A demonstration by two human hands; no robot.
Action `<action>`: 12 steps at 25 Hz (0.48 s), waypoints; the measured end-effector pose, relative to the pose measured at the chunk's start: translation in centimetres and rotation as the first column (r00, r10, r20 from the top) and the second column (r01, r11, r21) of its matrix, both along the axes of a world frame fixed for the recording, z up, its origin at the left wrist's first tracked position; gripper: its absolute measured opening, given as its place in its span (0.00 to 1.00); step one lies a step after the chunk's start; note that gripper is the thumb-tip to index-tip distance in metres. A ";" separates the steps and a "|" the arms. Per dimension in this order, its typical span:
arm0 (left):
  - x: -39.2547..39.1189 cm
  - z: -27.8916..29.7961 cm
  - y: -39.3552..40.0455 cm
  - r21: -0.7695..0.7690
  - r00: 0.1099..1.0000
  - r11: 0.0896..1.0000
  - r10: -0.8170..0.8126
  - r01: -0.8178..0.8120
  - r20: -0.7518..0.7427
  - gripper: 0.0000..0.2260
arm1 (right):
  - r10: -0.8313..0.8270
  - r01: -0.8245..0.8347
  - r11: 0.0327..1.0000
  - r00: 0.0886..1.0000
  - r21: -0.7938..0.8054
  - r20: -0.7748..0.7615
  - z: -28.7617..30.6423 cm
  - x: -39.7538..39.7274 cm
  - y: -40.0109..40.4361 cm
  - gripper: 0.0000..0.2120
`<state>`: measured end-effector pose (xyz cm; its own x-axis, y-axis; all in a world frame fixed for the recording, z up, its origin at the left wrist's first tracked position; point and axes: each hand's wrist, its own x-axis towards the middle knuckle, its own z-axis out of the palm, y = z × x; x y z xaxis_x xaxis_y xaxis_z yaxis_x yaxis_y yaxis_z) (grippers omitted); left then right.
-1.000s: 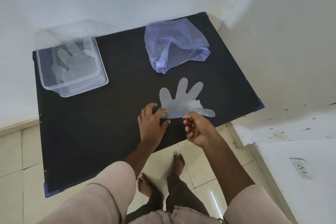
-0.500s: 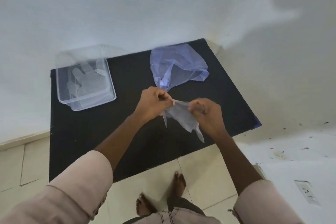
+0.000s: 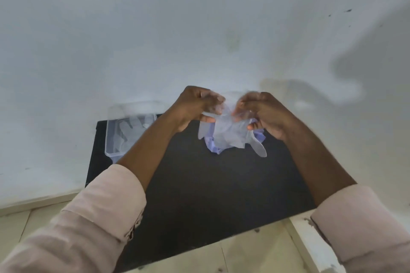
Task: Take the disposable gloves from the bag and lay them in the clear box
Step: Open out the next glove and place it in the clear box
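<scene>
Hands meet above the matte black rectangular desk (image 3: pixel 199 184), raised in front of the pale wall (image 3: pixel 155 29). The left hand (image 3: pixel 195 108) and the right hand (image 3: pixel 264 113) each have a closed grip on the top edge of a thin translucent disposable plastic glove (image 3: pixel 230 133), fingers and thumbs pinching the film, which hangs between them with its finger shapes drooping downward; motion blur softens the fingertips. Behind the hanging glove, a crumpled pale violet plastic bag (image 3: pixel 213 146) lies on the desk, mostly hidden. At the desk's far left corner sits the clear rectangular plastic box (image 3: pixel 111 139), with at least one more translucent glove (image 3: pixel 128 131) lying flat inside it; the left forearm crosses in front of its near right side. Pale pink sleeves (image 3: pixel 106 206) cover both upper forearms, and beige floor tiles (image 3: pixel 244 257) show below the desk's near edge.
</scene>
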<state>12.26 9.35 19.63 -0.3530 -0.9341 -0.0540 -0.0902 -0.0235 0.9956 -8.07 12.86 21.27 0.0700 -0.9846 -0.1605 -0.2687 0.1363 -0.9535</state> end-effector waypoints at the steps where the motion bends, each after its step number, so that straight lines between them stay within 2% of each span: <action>1: 0.0 0.8 -0.1 -0.013 0.999 1.000 0.023 -0.023 -0.024 0.05 | -0.090 0.088 0.994 0.995 -0.061 -0.036 0.5 0.3 -0.1 0.01; 2: 0.0 1.7 -0.3 -0.032 0.998 0.998 0.047 -0.048 -0.031 0.05 | -0.232 0.209 0.959 0.967 -0.189 -0.108 0.7 0.6 0.1 0.06; 3: 0.0 2.6 -0.5 -0.054 0.997 0.996 0.072 -0.074 -0.031 0.06 | -0.408 0.327 0.868 0.899 -0.375 -0.160 0.7 0.9 0.6 0.11; 4: -0.1 3.4 -0.7 -0.075 0.994 0.992 0.102 -0.104 -0.034 0.07 | -0.546 0.372 0.728 0.823 -0.576 -0.159 0.4 1.4 1.5 0.15; 5: -0.3 4.2 -0.8 -0.094 0.991 0.986 0.130 -0.134 -0.043 0.07 | -0.611 0.346 0.602 0.780 -0.720 -0.136 -0.1 1.9 2.6 0.15; 6: -0.4 5.0 -1.0 -0.112 0.986 0.981 0.155 -0.160 -0.054 0.07 | -0.619 0.297 0.539 0.774 -0.788 -0.131 -0.8 2.6 3.6 0.13; 9: -0.5 6.9 -1.4 -0.148 0.982 0.971 0.179 -0.187 -0.066 0.07 | -0.596 0.255 0.584 0.779 -0.770 -0.193 -3.3 4.0 5.0 0.11; 12: 0.2 8.2 -1.7 -0.168 0.987 0.973 0.147 -0.156 -0.064 0.06 | -0.611 0.285 0.666 0.738 -0.689 -0.285 -4.2 4.2 3.7 0.16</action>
<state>12.45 7.65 27.83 -0.2050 -0.9706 0.1259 -0.0480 0.1385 0.9892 -3.88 16.56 17.07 -0.3274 -0.7672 0.5516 -0.7421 -0.1526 -0.6527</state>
